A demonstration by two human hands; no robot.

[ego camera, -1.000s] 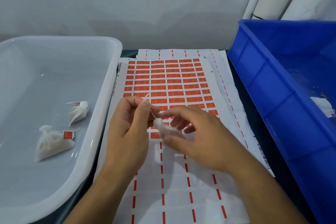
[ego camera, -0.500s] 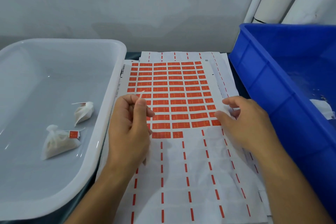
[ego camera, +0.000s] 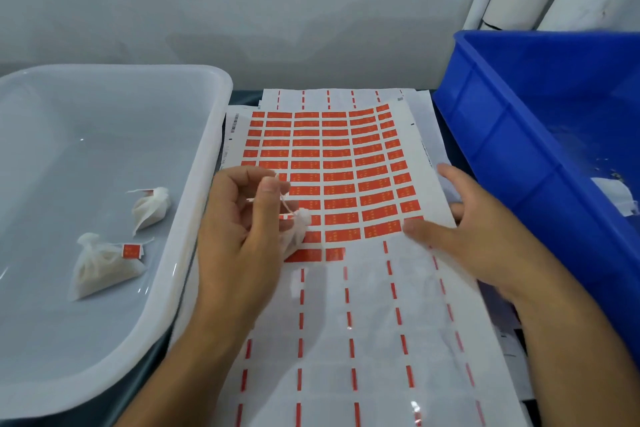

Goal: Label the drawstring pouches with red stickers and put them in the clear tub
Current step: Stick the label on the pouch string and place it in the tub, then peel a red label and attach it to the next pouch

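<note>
Small white drawstring pouch (ego camera: 295, 236) hangs by its string from the left hand (ego camera: 242, 236), over the sticker sheet (ego camera: 332, 184), which lies flat between the two tubs with red stickers in rows on its far half and peeled backing nearer. Two labelled pouches (ego camera: 104, 263) (ego camera: 152, 206) lie on their sides in the clear tub (ego camera: 194, 218), left.

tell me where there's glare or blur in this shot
Head view: small glare spots on the clear tub floor and the glossy sticker sheet near the bottom; right hand slightly motion-blurred; blue bin edges bow from the wide lens.
</note>
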